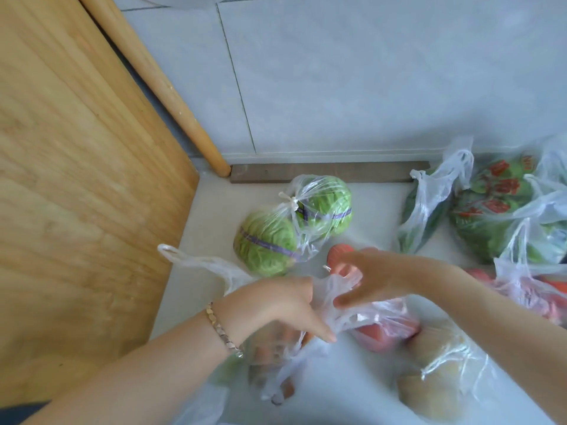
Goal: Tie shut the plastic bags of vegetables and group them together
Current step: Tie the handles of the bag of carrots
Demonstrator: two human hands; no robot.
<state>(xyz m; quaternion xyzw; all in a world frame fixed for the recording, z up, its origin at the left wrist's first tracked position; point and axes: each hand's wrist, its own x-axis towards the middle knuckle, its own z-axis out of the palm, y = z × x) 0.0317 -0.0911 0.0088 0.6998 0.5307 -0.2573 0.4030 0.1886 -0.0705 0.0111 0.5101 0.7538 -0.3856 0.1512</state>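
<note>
- Thin clear plastic, crumpled: the neck of the tomato bag (pixel 383 323) is bunched between both hands at the middle of the white floor (pixel 362 210). Red tomatoes show through the film, and one lies near the right fingers at the bag's mouth.
- Left hand (pixel 276 305): fingers closed on one twisted handle of that bag, bracelet (pixel 222 329) on the wrist. A loose handle loop (pixel 196 259) trails out to the left.
- Right hand (pixel 365 277): fingers curled and pinching the other handle, close to the left hand.
- Step in hand, as a judgement: the knot on this bag is being formed and is not yet drawn tight.
- Next move, as a judgement: cross the two handles, pass one under, and pull apart steadily; the film looks thin enough to tear under a sharp tug.
- Cabbage bag (pixel 291 225): two green heads banded with purple tape, neck already knotted, just behind the hands.
- Potato bag (pixel 435 372): pale tubers, tied, at the lower right.
- Leafy greens bag (pixel 429 210) and printed greens bag (pixel 503 210): at the far right by the wall, handles loose, seemingly still to tie.
- Further red-vegetable bag (pixel 527 289): at the right edge, partly out of view.
- Wooden board (pixel 76 179): stands at the left.
</note>
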